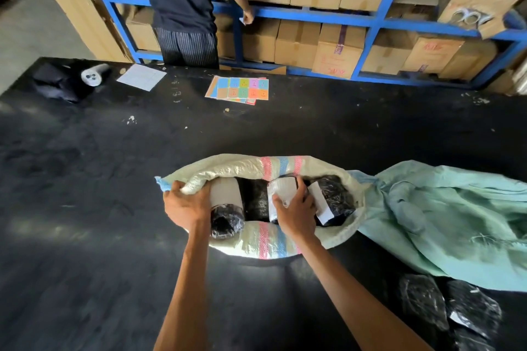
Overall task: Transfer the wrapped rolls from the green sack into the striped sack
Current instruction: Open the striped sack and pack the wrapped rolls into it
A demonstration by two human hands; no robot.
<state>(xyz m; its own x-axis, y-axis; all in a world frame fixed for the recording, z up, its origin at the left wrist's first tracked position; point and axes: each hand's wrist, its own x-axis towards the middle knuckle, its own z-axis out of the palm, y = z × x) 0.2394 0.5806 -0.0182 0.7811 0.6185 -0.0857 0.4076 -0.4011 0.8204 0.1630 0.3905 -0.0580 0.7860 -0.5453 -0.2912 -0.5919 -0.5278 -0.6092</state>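
plastic-wrapped roll (pixel 281 189) in right grip (pixel 293 209); left grip (pixel 185 205) holds striped sack (pixel 256 164)

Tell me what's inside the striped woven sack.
Several black plastic-wrapped rolls with white labels lie in the striped woven sack; the right hand grips one, the left hand holds the rim. Deeper contents are covered.

- A brown cardboard box (pixel 338 50) right of centre is carrying red handwriting and a purple printed strip, both too blurred to read.
- A sheet of coloured square stickers (pixel 238 90) at upper centre is showing illegible pen marks.
- A white paper label (pixel 281 189) on a black wrapped roll (pixel 274 212) at lower centre is showing a barcode, its digits unreadable.
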